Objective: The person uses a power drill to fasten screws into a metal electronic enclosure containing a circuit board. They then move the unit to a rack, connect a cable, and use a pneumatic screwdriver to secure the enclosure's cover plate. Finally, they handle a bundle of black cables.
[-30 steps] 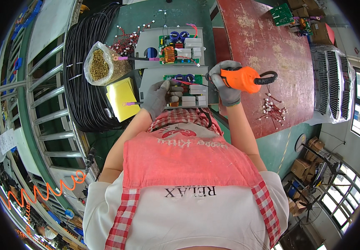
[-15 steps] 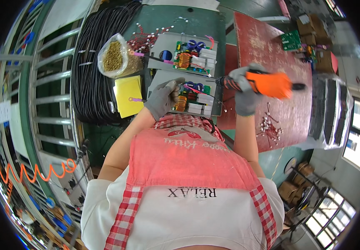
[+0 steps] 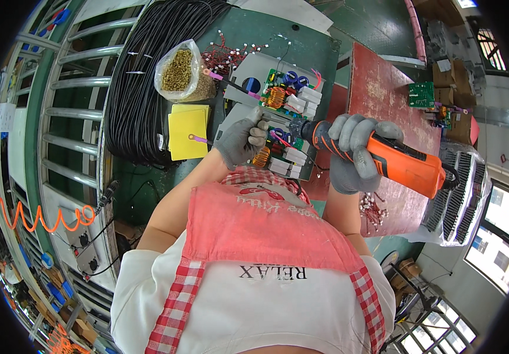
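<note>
- Left hand [image 3: 241,141]: a second ago it lay across the lower board [image 3: 284,152]; now it has drawn back to the board's left side, fingers curled, thumb pointing up and away.
- Coil [image 3: 261,157]: half covered by that hand at first, it now shows more fully.
- Driver [image 3: 404,165]: half a second ago its front was off the board's right edge; now it reaches in over the board's upper part, near the left fingertips. Its orange body slants down to the right.
- Right hand [image 3: 357,147]: its fingers now show wrapped over the driver's top.
- View: turned, so the tables slant more.
</note>
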